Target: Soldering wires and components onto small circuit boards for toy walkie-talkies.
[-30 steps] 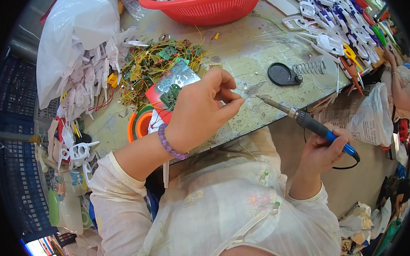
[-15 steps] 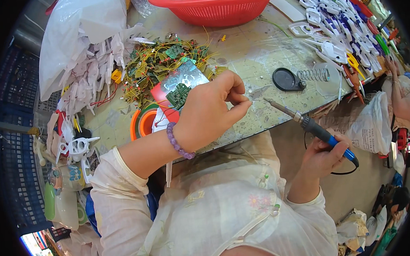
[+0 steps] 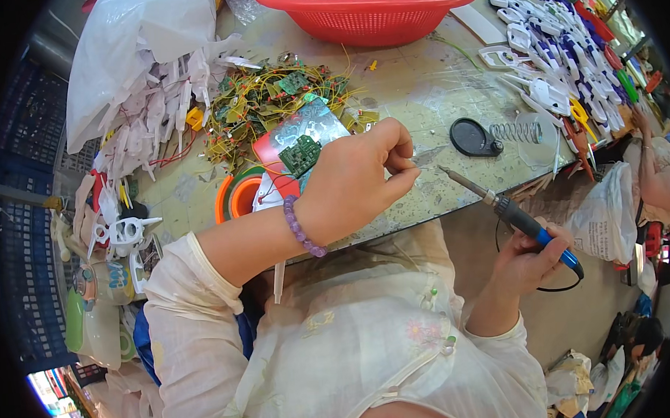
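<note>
**Worktable [image 3: 408, 79]: supplies around, hands at the near edge**

Red basket [image 3: 379, 24] far side, likely to spare elbow room. Heap of wired boards [image 3: 271, 111] left of centre, presumably for left-side reach. Left hand [image 3: 360, 182]: thumb and forefinger pinched; cannot tell whether anything fine sits between. Right hand [image 3: 530, 256] grips the soldering iron [image 3: 515, 214] by its handle, probably avoiding hot metal; tip near the pinch, apart. Spring holder [image 3: 517, 132] beyond the iron, handy for parking. Single green board [image 3: 300, 156] just beside left hand.
</note>
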A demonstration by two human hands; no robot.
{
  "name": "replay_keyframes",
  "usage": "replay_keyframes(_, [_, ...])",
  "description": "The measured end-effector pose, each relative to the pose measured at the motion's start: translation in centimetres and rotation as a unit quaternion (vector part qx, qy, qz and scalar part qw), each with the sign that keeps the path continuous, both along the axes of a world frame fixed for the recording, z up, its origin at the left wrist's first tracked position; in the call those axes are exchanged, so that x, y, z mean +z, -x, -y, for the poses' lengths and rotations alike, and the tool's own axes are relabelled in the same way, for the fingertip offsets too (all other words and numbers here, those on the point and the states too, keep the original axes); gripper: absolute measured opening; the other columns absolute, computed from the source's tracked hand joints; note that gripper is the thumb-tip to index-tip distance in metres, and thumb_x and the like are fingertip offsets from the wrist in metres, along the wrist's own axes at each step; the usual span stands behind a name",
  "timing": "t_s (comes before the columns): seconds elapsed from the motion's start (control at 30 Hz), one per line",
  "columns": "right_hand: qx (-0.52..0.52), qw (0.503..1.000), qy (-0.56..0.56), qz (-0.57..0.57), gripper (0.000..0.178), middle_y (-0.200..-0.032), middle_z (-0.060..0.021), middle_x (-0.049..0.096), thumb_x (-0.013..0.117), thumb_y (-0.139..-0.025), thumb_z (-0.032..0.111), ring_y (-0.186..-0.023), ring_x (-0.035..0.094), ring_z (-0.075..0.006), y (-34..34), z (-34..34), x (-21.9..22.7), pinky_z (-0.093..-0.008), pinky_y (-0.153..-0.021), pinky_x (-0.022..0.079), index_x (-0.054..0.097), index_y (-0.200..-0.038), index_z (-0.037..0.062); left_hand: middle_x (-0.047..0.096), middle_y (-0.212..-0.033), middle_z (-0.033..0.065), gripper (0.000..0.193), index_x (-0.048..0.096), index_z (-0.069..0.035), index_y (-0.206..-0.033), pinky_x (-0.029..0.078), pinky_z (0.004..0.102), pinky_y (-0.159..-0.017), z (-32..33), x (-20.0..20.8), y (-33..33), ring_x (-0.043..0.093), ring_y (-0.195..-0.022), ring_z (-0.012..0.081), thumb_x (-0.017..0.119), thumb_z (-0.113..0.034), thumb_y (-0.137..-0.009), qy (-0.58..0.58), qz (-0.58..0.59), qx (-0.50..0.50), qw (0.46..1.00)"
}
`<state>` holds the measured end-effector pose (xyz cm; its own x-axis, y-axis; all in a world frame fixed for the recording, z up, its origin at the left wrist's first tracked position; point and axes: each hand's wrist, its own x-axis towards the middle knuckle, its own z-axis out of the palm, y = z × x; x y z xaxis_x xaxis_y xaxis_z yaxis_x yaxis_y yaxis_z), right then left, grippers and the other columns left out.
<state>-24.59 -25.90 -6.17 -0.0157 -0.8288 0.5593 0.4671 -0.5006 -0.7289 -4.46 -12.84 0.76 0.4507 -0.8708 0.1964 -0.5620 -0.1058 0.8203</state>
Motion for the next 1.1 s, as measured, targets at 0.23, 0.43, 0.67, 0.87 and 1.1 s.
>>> replay_keyframes(0.23, [-0.022, 1.000, -0.015, 0.007, 0.030, -0.054, -0.0008, 0.041, 0.051, -0.094, 0.035, -0.044, 0.034, -0.0069, 0.2, 0.5, -0.3, -0.0197, -0.042, 0.030, 0.048, -0.084, 0.0071, 0.061, -0.070, 0.0068, 0.021, 0.054, -0.003, -0.087, 0.050, 0.0265, -0.059, 0.8, -0.1, -0.2, 0.066, -0.070, 0.0153, 0.071, -0.008, -0.075, 0.007, 0.080, -0.007, 0.997])
replay_keyframes(0.43, [-0.026, 0.977, -0.204, 0.061, 0.030, -0.053, 0.0008, 0.042, 0.058, -0.091, 0.033, -0.043, 0.038, -0.0070, 0.6, 1.4, 0.1, -0.0196, -0.039, 0.030, 0.054, -0.086, 0.0036, 0.064, -0.072, 0.0088, 0.014, 0.060, -0.008, -0.085, 0.049, 0.0374, -0.059, 2.2, -1.4, -0.1, 0.064, -0.068, 0.0253, 0.067, -0.016, -0.077, -0.087, 0.305, -0.084, 0.945])
replay_keyframes(0.67, [0.056, 0.954, -0.282, 0.082, 0.033, -0.055, 0.0002, 0.046, 0.056, -0.092, 0.037, -0.043, 0.040, -0.0077, 0.1, 2.1, -0.1, -0.0197, -0.038, 0.031, 0.055, -0.089, 0.0041, 0.064, -0.088, 0.0080, 0.012, 0.066, -0.007, -0.086, 0.047, 0.0372, -0.075, -1.7, 0.5, -0.4, 0.059, -0.087, 0.0265, 0.068, -0.012, -0.075, 0.032, 0.282, -0.115, 0.952])
replay_keyframes(0.87, [0.112, 0.957, -0.255, 0.079, 0.034, -0.054, 0.0005, 0.046, 0.052, -0.094, 0.038, -0.042, 0.038, -0.0085, -1.0, 1.0, -0.2, -0.0210, -0.039, 0.030, 0.053, -0.084, 0.0059, 0.064, -0.090, 0.0082, 0.016, 0.065, -0.003, -0.087, 0.045, 0.0345, -0.077, -8.1, 4.7, -5.4, 0.059, -0.086, 0.0247, 0.067, 0.002, -0.072, 0.035, 0.248, -0.022, 0.968])
replay_keyframes(1.1, [0.166, 0.986, -0.005, -0.021, 0.029, -0.054, -0.0043, 0.045, 0.050, -0.095, 0.033, -0.043, 0.040, -0.0097, -5.6, -2.2, 1.4, -0.0215, -0.038, 0.033, 0.048, -0.090, 0.0043, 0.061, -0.112, 0.0099, 0.023, 0.067, -0.004, -0.098, 0.045, 0.0332, -0.088, -10.9, 0.0, -9.0, 0.057, -0.104, 0.0241, 0.058, 0.005, -0.078, 0.056, 0.179, 0.014, 0.982])
